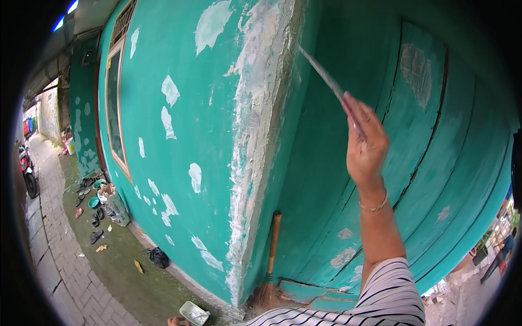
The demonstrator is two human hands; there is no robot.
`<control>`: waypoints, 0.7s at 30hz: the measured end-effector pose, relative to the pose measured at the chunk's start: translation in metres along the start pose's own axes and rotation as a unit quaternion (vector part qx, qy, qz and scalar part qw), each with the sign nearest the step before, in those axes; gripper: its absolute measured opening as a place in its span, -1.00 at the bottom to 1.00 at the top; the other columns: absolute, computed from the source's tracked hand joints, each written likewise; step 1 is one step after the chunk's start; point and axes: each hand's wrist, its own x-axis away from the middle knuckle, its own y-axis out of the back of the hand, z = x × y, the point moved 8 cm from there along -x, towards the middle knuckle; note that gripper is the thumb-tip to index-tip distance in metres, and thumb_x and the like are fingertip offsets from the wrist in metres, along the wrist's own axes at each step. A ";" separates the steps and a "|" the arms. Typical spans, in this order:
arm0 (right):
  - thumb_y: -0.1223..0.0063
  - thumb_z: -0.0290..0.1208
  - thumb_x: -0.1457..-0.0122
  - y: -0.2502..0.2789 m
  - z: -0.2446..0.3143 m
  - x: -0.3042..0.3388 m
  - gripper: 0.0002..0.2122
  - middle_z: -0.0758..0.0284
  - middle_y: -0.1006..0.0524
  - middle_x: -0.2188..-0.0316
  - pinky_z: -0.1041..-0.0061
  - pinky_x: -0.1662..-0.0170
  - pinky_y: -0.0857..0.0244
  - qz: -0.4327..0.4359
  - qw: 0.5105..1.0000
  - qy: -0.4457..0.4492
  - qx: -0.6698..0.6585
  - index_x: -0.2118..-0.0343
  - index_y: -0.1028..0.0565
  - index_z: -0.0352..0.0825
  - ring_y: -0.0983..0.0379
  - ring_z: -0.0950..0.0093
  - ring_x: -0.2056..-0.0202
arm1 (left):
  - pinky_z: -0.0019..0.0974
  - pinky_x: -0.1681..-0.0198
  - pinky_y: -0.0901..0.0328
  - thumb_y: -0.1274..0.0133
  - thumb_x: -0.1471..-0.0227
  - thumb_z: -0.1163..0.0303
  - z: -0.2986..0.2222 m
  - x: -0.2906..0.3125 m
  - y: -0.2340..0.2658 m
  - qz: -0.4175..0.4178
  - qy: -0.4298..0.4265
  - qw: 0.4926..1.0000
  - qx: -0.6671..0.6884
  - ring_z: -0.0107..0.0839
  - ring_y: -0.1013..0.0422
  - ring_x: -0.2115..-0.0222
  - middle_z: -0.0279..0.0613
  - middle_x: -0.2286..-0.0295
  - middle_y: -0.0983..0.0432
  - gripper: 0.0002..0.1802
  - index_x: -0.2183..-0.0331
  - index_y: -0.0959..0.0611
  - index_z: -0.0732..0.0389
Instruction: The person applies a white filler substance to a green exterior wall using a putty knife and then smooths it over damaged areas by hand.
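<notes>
My right hand (pixel 365 142) is raised, its fingers closed round a putty knife (pixel 325 76) seen nearly edge-on. The knife's tip is at the wall corner (pixel 263 108), where a rough strip of white and grey putty runs from top to bottom. At the lower edge, part of my left hand (pixel 176 321) shows, gripping the side of a small white tray (pixel 194 309) with pale paste inside. Most of that hand is out of the picture. White putty patches (pixel 196 177) dot the green wall (pixel 179 43) on the left.
A broom (pixel 274 244) leans upright at the corner's foot. Along the left wall lie a black plastic bag (pixel 158 257), a white sack (pixel 113 205), green bowls and several sandals (pixel 96 236). Green boards (pixel 435 152) with dark gaps line the right side. A motorbike (pixel 29 176) stands farther down the paved lane.
</notes>
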 end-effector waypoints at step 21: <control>-0.01 -0.48 0.16 -0.101 0.093 0.024 -0.79 0.10 -0.45 0.50 0.31 0.25 -0.22 0.301 0.844 0.271 0.353 0.49 -0.54 -0.54 -0.37 0.28 0.42 | -0.16 0.32 -0.36 -0.24 0.37 0.52 0.072 -0.011 -0.012 -0.046 -0.007 0.999 0.021 -0.02 -0.37 0.36 0.05 0.39 -0.35 -0.74 0.47 -0.57 0.31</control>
